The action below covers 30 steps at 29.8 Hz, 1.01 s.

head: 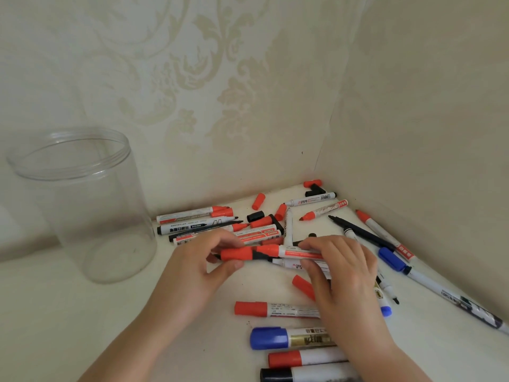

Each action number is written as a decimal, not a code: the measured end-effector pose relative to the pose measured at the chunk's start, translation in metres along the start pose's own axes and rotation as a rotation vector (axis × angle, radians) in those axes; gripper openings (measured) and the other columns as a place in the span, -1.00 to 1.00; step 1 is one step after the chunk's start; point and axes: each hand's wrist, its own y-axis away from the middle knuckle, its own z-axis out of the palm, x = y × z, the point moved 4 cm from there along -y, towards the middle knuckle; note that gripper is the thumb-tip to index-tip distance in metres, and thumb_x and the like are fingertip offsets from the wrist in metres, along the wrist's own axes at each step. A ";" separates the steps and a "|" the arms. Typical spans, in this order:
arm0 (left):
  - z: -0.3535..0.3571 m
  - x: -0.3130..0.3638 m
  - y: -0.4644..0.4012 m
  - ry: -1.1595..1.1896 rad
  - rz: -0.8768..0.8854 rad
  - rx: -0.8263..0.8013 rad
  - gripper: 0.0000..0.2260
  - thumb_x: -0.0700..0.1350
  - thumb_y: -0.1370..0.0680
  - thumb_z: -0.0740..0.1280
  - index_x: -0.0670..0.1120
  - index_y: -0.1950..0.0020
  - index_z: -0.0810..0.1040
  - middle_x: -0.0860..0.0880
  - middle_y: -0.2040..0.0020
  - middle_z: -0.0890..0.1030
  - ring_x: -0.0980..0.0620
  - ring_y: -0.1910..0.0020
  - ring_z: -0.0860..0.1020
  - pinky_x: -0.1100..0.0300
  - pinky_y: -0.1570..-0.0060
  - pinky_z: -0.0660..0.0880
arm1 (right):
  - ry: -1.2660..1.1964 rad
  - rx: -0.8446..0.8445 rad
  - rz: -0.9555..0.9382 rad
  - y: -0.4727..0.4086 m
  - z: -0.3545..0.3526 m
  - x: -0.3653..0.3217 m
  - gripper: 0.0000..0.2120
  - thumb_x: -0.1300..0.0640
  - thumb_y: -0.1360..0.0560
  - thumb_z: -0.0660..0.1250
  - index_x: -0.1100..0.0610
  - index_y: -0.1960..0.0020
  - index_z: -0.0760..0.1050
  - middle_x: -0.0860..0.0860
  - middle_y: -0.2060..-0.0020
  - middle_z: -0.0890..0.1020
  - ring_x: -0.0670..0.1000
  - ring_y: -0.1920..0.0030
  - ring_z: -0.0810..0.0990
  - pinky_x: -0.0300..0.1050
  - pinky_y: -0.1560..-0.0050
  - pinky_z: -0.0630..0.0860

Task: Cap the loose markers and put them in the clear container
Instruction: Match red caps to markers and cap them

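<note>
Marker (pixel 300 253) pinched in right hand (pixel 341 267), red cap (pixel 237 254) gripped in left hand (pixel 201 268), lined up tip-to-cap for closing.

Two hands joining red cap and marker over a cluttered white surface (pixel 82 326).

L hand (pixel 192 274) grips red plastic cap (pixel 237 254), R hand (pixel 341 268) holds white-barrelled red marker (pixel 292 252); cap and tip touching. Tall clear plastic container (pixel 82 205) upright at left, well apart. Loose markers and caps scattered by wall corner.

Red, blue and black caps (pixel 236 254) on white markers (pixel 301 253); cream damask-patterned wallpaper (pixel 192 78); clear container (pixel 82 205).
</note>
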 end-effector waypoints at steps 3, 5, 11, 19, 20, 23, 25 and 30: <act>-0.001 -0.002 0.000 0.010 -0.023 0.010 -0.73 -0.17 -0.40 0.45 0.21 0.13 0.51 0.39 0.03 0.53 0.34 0.08 0.51 0.52 0.12 0.37 | -0.017 0.010 0.042 0.001 0.000 0.004 -0.81 0.11 -0.45 0.24 -0.07 -0.04 0.47 -0.18 0.08 0.52 -0.12 -0.05 0.40 -0.09 -0.15 0.20; -0.002 -0.003 0.000 0.019 -0.034 0.016 -0.73 -0.17 -0.40 0.45 0.21 0.13 0.51 0.41 0.03 0.52 0.33 0.07 0.51 0.52 0.11 0.38 | -0.044 -0.001 0.059 0.001 0.001 0.006 -0.79 0.12 -0.44 0.24 -0.08 -0.05 0.47 -0.18 0.06 0.52 -0.13 -0.05 0.39 -0.07 -0.10 0.24; 0.007 -0.001 0.003 -0.017 -0.011 -0.106 -0.77 -0.06 -0.42 0.41 0.29 0.13 0.48 0.35 0.08 0.56 0.26 0.06 0.51 0.45 0.11 0.40 | -0.093 -0.065 -0.041 0.001 0.003 -0.003 -0.80 -0.02 -0.48 0.14 -0.11 -0.07 0.45 -0.20 0.05 0.54 -0.18 -0.03 0.40 -0.14 -0.03 0.36; 0.011 0.006 0.004 -0.048 0.032 -0.178 -0.89 0.15 -0.42 0.25 0.36 0.09 0.42 0.45 -0.03 0.45 0.30 0.03 0.48 0.46 0.10 0.37 | -0.168 -0.125 -0.034 -0.003 -0.006 0.006 -0.80 0.01 -0.45 0.26 -0.11 -0.04 0.55 -0.22 0.10 0.59 -0.24 0.01 0.41 -0.12 0.00 0.42; 0.011 0.007 0.004 -0.049 0.036 -0.175 -0.86 0.10 -0.43 0.31 0.35 0.10 0.43 0.44 -0.02 0.46 0.28 0.04 0.49 0.46 0.10 0.37 | -0.157 -0.134 -0.043 -0.003 -0.007 0.005 -0.80 0.03 -0.44 0.27 -0.11 -0.04 0.55 -0.22 0.09 0.59 -0.25 0.00 0.41 -0.16 -0.01 0.39; 0.013 0.007 0.007 -0.070 0.049 -0.164 -0.79 0.02 -0.42 0.39 0.35 0.12 0.44 0.42 -0.02 0.47 0.26 0.04 0.49 0.48 0.10 0.36 | -0.127 -0.156 -0.059 -0.001 -0.007 0.002 -0.77 -0.06 -0.45 0.18 -0.16 -0.06 0.52 -0.25 0.08 0.58 -0.28 -0.01 0.41 -0.23 -0.03 0.34; 0.012 0.010 0.008 -0.056 0.053 -0.138 -0.83 0.07 -0.41 0.35 0.35 0.11 0.44 0.42 -0.03 0.47 0.26 0.03 0.49 0.47 0.10 0.37 | -0.135 -0.169 -0.056 0.000 -0.007 0.000 -0.72 -0.10 -0.45 0.13 -0.15 -0.08 0.53 -0.28 0.08 0.58 -0.28 -0.01 0.41 -0.24 -0.02 0.37; 0.017 0.016 0.011 -0.071 0.103 -0.212 -0.85 0.04 -0.45 0.33 0.31 0.07 0.47 0.38 0.14 0.55 0.39 0.09 0.48 0.52 0.16 0.36 | -0.173 -0.186 -0.056 0.000 -0.012 -0.003 -0.69 -0.09 -0.44 0.14 -0.10 -0.06 0.58 -0.42 0.19 0.48 -0.29 0.03 0.43 -0.34 0.13 0.38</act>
